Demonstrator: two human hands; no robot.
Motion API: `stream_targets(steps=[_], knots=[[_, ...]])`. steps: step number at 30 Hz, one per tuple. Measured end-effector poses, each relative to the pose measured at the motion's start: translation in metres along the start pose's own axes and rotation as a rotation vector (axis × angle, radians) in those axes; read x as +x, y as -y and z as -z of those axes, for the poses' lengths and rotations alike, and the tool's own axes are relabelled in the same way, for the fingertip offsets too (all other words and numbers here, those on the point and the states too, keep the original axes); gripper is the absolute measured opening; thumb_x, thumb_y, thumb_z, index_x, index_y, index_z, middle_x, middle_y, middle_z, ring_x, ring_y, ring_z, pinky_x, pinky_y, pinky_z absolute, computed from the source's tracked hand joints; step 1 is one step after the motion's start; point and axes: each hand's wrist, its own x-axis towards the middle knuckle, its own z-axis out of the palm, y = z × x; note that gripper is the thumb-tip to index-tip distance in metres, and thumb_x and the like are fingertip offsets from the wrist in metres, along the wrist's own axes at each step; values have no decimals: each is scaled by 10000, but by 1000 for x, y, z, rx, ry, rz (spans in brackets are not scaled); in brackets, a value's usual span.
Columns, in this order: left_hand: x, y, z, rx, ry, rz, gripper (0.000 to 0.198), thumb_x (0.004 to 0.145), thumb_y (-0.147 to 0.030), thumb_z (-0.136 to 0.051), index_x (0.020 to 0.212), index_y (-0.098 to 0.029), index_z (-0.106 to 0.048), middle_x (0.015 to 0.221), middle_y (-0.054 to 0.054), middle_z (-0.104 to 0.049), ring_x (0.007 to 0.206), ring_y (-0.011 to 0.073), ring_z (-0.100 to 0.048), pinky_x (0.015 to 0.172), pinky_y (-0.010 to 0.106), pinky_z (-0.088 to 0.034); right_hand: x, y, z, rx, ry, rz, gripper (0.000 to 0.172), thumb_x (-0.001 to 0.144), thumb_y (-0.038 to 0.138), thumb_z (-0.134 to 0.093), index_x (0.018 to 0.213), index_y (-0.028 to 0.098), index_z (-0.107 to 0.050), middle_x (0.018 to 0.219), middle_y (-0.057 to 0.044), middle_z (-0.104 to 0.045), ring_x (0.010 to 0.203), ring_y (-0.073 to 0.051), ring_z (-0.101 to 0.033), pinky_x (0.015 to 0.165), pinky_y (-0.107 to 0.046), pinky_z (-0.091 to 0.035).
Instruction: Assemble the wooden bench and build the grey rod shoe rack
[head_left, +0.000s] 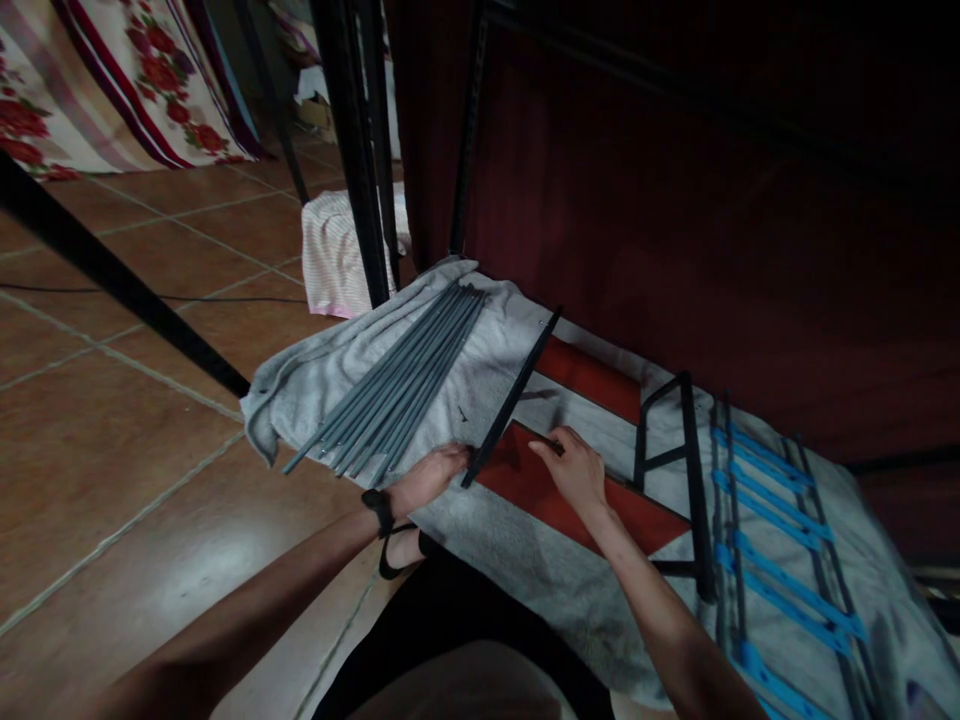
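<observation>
Head view, left hand: the left hand (pixel 431 475) lies low on the grey cloth (pixel 487 535), fingers curled shut about the near end of the black bar (pixel 512 398); a dark band sits on its wrist.
Head view, right hand: the right hand (pixel 574 468) is just right of the bar's near end, fingers bent and drawn together, tips down on the far edge of the red panel (pixel 540 495). Whether they pinch anything, I cannot tell.
Black bar: it runs slantwise from the left hand up and away to the right, between the two hands at its near end, crossing the red panel.
Left of the hands: a bundle of grey rods (pixel 397 390) lies on the cloth, its near ends just beside the left hand.
Right of the hands: a black frame (pixel 694 480), then blue strips (pixel 761 455) set across thin rods.
Floor: brown tiles (pixel 112 430) to the left, with a striped pink cloth (pixel 334 260) farther off.
</observation>
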Motion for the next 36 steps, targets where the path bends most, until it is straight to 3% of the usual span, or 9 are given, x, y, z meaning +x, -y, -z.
stream_targets(steps=[6, 14, 19, 26, 31, 36], knots=[[2, 1, 8, -96, 31, 102, 168, 896, -141, -452, 889, -162, -618, 958, 56, -631, 923, 164, -589, 896, 308, -492, 1, 0, 1, 8, 9, -2, 324, 902, 561, -560, 898, 245, -633, 947, -6, -712, 856, -183, -659, 638, -271, -377], [3, -13, 1, 204, 56, 127, 258, 923, -106, -377, 906, -154, -630, 1037, 89, -633, 940, 182, -592, 890, 324, -485, 2, 3, 3, -8, 13, -4, 329, 899, 566, -566, 897, 244, -634, 931, -9, -715, 836, -185, -663, 647, -276, -391], [3, -8, 6, 165, 91, 146, 271, 973, -228, -370, 949, -179, -636, 962, 63, -634, 800, 152, -613, 748, 258, -485, 2, 7, 7, -8, 24, -18, 309, 911, 549, -558, 899, 248, -630, 943, 2, -718, 829, -188, -669, 635, -279, -381], [6, -11, 8, 270, 163, 167, 311, 874, -36, -352, 864, -149, -642, 896, 82, -643, 741, 162, -607, 733, 282, -485, 2, 8, 8, 2, 43, -32, 305, 911, 545, -560, 888, 249, -632, 944, 1, -718, 843, -189, -664, 629, -273, -372], [8, -11, 4, 317, 109, 188, 264, 924, -122, -375, 913, -146, -638, 985, 103, -654, 797, 181, -642, 749, 299, -498, 2, 8, 10, 12, 28, -36, 294, 903, 538, -575, 907, 251, -638, 965, 3, -719, 826, -178, -665, 638, -269, -383], [8, -11, 7, 236, 80, 197, 178, 880, -144, -474, 865, -166, -650, 957, 85, -662, 850, 193, -649, 779, 294, -500, 0, 9, 9, 9, 33, -37, 313, 912, 546, -556, 904, 246, -647, 962, -16, -721, 835, -185, -670, 646, -270, -398]])
